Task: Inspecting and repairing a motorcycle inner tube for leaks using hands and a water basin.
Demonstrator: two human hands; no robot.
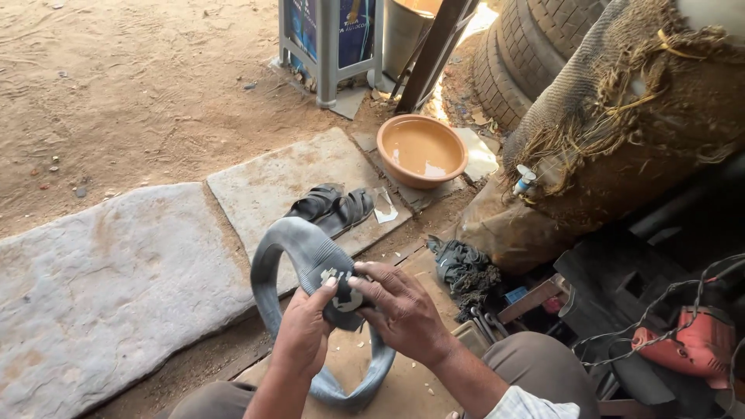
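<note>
A grey rubber inner tube (289, 247), limp and curved into a loop, is held near the middle of the scene above a wooden board (403, 388). A small dark patch (344, 299) with pale marks is pinched against the tube by the fingers of the left hand (303, 334) and the right hand (400, 306), all closed tight on it. Two black sandals (330, 206) are laid on one of two rough stone slabs (109, 271). One round orange bowl (421, 150) of murky water is set farther right.
</note>
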